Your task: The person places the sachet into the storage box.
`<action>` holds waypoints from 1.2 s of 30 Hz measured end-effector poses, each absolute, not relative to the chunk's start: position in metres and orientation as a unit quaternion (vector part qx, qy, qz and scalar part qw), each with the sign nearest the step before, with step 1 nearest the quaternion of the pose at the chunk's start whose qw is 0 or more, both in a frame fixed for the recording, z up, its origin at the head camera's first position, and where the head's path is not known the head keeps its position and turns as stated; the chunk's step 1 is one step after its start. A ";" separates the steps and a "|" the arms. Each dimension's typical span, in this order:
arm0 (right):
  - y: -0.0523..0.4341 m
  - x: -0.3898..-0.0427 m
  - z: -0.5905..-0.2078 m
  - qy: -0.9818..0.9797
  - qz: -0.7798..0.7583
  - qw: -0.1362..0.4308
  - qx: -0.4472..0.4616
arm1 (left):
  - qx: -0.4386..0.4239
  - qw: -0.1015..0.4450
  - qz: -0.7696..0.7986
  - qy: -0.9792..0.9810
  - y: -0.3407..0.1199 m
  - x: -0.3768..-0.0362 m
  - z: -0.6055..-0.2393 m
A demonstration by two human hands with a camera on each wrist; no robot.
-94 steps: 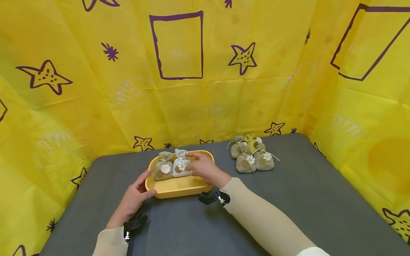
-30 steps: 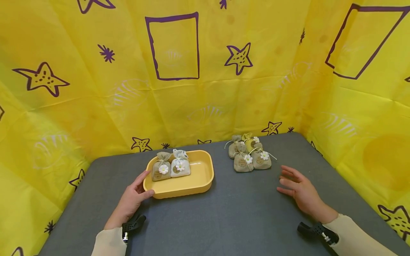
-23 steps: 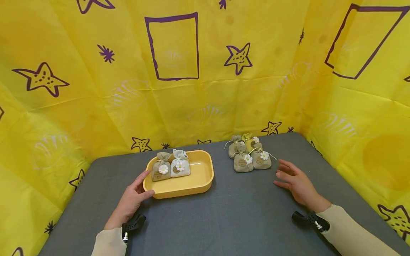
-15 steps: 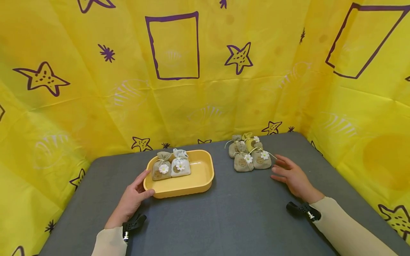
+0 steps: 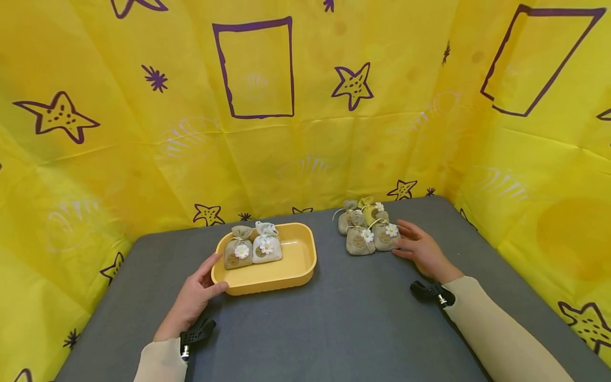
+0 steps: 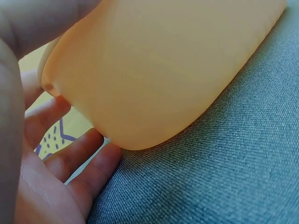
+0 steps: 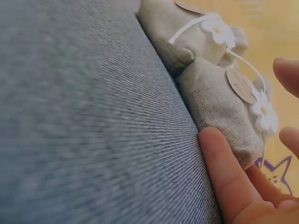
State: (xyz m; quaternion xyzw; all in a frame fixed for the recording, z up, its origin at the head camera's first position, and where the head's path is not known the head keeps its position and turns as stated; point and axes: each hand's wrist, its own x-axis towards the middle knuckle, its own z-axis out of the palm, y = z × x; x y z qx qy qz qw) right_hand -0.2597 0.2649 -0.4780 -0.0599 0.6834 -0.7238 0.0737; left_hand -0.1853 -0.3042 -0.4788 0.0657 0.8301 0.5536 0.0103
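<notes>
Staged recording booth, grey felt tabletop (image 5: 334,329), yellow backdrop sheets (image 5: 143,132) (purple stars, rectangles)

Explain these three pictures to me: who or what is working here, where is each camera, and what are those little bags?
No machine here: a person works with two bare hands. The wide picture comes from a camera on the head; the two close-ups come from small cameras strapped at each wrist. On the grey table stands a yellow tray holding two small cloth bags with daisy decorations. To its right sits a cluster of more bags. The left hand holds the tray's near corner. The right hand reaches with relaxed fingers to the nearest bag of the cluster, the thumb touching it; nothing is lifted.
</notes>
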 end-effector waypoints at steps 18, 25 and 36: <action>0.259 -0.276 -0.483 0.760 -0.640 0.094 -0.065 | 0.067 0.013 0.553 0.830 -0.303 -0.184 -0.478; 0.257 -0.273 -0.482 0.760 -0.642 0.076 -0.061 | 0.065 0.013 0.552 0.831 -0.303 -0.183 -0.477; 0.258 -0.271 -0.485 0.807 -0.588 0.004 -0.052 | 0.067 0.010 0.551 0.832 -0.304 -0.183 -0.478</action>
